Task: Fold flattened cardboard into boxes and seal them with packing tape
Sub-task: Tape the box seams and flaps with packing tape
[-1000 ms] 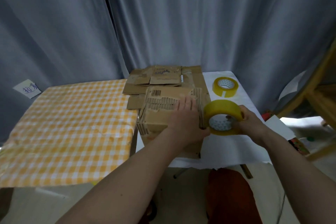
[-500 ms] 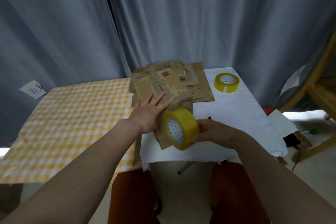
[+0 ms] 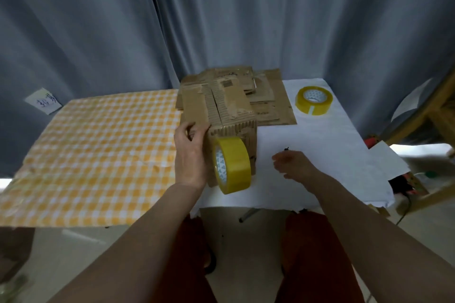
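A folded cardboard box stands near the front edge of the white-covered table, its top flaps closed. My left hand grips the box's left side, fingers curled round the upper left corner. A yellow roll of packing tape hangs on edge against the box's front face, with no hand on it. My right hand hovers over the white cloth to the right of the roll, fingers loosely curled and holding nothing.
Flattened cardboard sheets are stacked behind the box. A second yellow tape roll lies flat at the back right. A yellow checked table adjoins on the left. A wooden frame stands at the right. Grey curtains hang behind.
My right hand has let go of the tape roll and drawn back to the right. My left hand has slid from the box's top to its left side. The box now stands squarer.
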### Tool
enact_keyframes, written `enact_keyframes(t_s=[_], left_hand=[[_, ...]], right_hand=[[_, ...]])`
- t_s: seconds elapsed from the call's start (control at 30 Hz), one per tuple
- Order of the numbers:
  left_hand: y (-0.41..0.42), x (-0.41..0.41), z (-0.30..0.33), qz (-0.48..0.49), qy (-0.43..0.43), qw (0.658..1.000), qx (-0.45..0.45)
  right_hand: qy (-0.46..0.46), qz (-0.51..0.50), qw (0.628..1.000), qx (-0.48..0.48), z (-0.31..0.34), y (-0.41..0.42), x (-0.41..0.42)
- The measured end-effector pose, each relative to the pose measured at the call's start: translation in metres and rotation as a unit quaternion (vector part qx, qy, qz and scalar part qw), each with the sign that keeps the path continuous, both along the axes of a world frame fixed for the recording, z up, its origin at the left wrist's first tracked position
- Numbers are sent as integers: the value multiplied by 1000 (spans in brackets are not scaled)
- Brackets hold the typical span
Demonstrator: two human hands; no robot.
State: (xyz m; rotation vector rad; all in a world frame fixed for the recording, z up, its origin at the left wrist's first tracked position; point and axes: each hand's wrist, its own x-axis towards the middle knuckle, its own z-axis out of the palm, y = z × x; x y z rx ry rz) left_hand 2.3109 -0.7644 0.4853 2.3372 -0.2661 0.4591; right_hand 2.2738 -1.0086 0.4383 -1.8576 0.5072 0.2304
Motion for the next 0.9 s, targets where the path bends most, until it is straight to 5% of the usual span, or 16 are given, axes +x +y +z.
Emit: enact_keyframes(t_s=[0.23,0.5,0.77,0.9], left_hand=[[-8,-3,-25,44,-109,993,-21],[-18,6,-51,56,-147,987,-33],[-18,12,-61,44,-163,985,-21],[-16,8,-57,31,-158,987,-10]], right_hand=[[19,44,956,-290,-64,-25,46],[45,109,911,-395,-91,-40,71],[-63,-53,954,-289,-92,-23,50],[-28,-221,973,-62,-72,-10,44]])
